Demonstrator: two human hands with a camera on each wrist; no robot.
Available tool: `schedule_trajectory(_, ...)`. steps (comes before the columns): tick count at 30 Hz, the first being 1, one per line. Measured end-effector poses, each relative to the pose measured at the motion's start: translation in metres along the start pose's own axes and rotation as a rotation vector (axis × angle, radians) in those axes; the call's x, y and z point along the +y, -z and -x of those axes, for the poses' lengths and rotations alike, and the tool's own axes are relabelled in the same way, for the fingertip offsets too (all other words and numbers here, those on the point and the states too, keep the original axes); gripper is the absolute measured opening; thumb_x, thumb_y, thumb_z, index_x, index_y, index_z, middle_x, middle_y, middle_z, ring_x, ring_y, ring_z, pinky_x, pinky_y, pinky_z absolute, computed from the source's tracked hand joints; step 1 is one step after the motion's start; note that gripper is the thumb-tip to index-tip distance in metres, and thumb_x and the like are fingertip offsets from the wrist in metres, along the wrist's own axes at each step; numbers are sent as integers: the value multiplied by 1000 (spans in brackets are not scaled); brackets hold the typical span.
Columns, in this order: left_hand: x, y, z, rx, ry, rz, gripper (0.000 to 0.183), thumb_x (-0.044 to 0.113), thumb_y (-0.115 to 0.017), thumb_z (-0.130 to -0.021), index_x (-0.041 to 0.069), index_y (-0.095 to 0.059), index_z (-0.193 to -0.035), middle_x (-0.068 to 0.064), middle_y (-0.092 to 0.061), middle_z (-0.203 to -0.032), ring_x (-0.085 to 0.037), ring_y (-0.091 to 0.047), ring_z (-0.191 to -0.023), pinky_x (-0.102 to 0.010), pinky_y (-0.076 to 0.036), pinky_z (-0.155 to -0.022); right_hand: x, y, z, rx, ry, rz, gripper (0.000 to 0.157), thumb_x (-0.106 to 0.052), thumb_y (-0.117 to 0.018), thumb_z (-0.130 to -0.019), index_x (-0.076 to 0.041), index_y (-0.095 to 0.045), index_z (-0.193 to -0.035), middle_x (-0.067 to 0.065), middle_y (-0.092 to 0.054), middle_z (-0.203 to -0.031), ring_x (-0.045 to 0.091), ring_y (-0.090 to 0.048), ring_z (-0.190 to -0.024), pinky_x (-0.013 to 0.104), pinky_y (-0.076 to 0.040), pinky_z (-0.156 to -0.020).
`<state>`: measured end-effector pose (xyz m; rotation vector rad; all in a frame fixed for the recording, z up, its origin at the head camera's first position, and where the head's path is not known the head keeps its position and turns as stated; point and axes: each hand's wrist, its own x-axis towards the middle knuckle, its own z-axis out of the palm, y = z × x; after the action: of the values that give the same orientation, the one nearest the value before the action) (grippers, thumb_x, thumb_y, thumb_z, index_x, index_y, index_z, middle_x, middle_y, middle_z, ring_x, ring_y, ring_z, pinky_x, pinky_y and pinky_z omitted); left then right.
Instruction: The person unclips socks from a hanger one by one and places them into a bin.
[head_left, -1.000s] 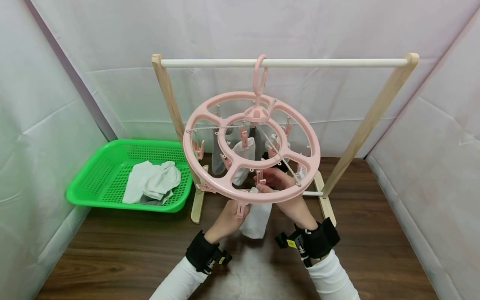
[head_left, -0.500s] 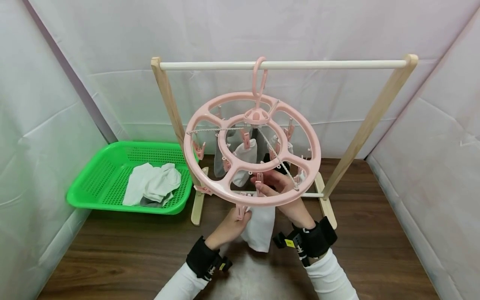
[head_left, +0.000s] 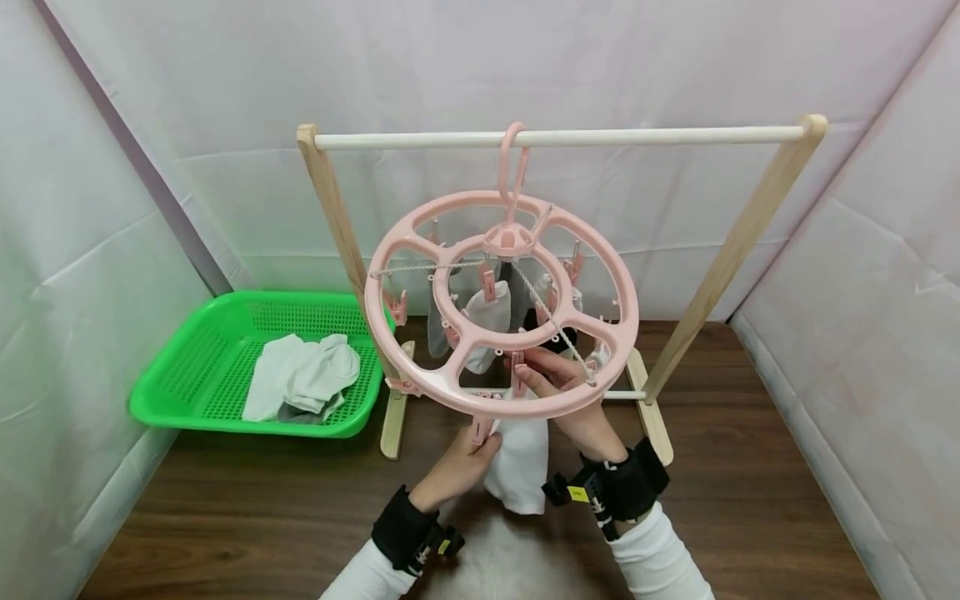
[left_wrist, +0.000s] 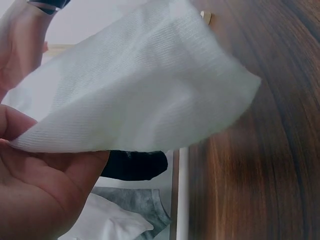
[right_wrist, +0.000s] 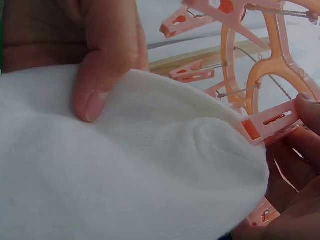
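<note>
A white sock [head_left: 519,467] hangs below the near side of the round pink clip hanger [head_left: 480,402]. My left hand [head_left: 459,467] pinches the sock's edge between thumb and fingers. In the right wrist view, the left thumb [right_wrist: 95,92] lies on the white cloth. My right hand [head_left: 577,408] pinches the grip end of a pink clothespin [right_wrist: 270,122], whose tip is right at the sock's rounded end. In the head view the hanger's ring partly covers the right fingers. Another pink clip [head_left: 481,429] dangles just over the left hand.
The hanger hooks over a white rail [head_left: 637,137] on a wooden stand [head_left: 750,225]. Other socks hang farther back, among them a white one [head_left: 489,317] and a black one [head_left: 561,340]. At left, a green basket [head_left: 161,375] holds white and grey socks [head_left: 300,379].
The left hand and the white sock have come slightly down and nearer the body. The right hand keeps its pinch on the clothespin. The head view has tilted up a little.
</note>
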<state>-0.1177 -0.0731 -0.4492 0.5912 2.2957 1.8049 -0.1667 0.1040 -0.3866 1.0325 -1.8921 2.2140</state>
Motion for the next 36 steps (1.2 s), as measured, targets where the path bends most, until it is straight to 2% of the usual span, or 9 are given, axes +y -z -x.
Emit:
schedule_trajectory(3,-3,-1,2,-20,-37,-29,37,2,-38,-100,-12,-38,-134,2,-26,-66,-8,-23,-53,-24,-25,-56,0,4,1,-16,19,38,32,-2,-54,-99,15,-54,-126,9,-65,-108,19,-60,-93,28,-49,-82)
schedule_trajectory(6,-6,-2,3,-27,-84,-74,16,3,-38,-101,-8,-50,-98,6,-26,-62,-4,-22,-50,-23,-25,-54,1,6,3,-14,21,68,28,1,-51,-99,12,-57,-124,16,-63,-100,23,-56,-84,29,-47,-76)
schedule_trajectory(8,-8,-3,3,-21,-110,-87,19,5,-37,-104,-4,-48,-91,7,-27,-62,-2,-23,-51,-22,-25,-55,2,7,3,-3,30,79,26,3,-51,-99,12,-59,-121,20,-61,-95,25,-55,-80,30,-46,-73)
schedule_trajectory(15,-12,2,6,-14,-208,-78,32,5,-36,-106,-7,-46,-133,8,-29,-64,-4,-24,-53,-22,-26,-57,1,7,2,57,58,76,23,5,-53,-97,13,-61,-117,9,-67,-99,20,-59,-79,29,-48,-70)
schedule_trajectory(20,-11,11,9,-12,-127,-45,47,-5,-38,-101,-7,-29,-147,6,-35,-65,-4,-25,-51,-23,-28,-53,-3,7,4,69,45,81,29,6,-51,-97,18,-55,-123,4,-67,-103,17,-60,-83,27,-47,-73)
schedule_trajectory(27,-6,50,22,89,-27,-168,37,-5,-44,-97,-9,-50,-133,4,-36,-66,-4,-33,-52,-23,-32,-49,1,11,10,104,-91,113,42,-19,-62,-96,1,-56,-132,10,-63,-119,24,-59,-105,31,-48,-85)
schedule_trajectory(28,-5,57,25,109,-16,-177,33,-5,-45,-97,-8,-53,-128,4,-35,-65,-5,-32,-52,-23,-31,-49,22,18,13,92,-63,62,44,-23,-63,-96,-2,-55,-134,10,-62,-119,25,-59,-107,31,-48,-87)
schedule_trajectory(34,1,90,36,191,33,-185,30,-2,-43,-100,-8,-56,-126,-1,-39,-66,-10,-34,-55,-25,-31,-55,33,23,7,-97,45,-124,38,-21,-57,-100,-2,-55,-132,13,-64,-121,26,-58,-116,32,-46,-93)
schedule_trajectory(36,4,99,39,214,24,-189,30,-3,-43,-99,-8,-57,-126,-8,-46,-72,-12,-40,-62,-26,-34,-59,18,16,1,-153,48,-124,30,-13,-54,-101,-5,-59,-129,6,-64,-122,19,-57,-117,26,-45,-91)
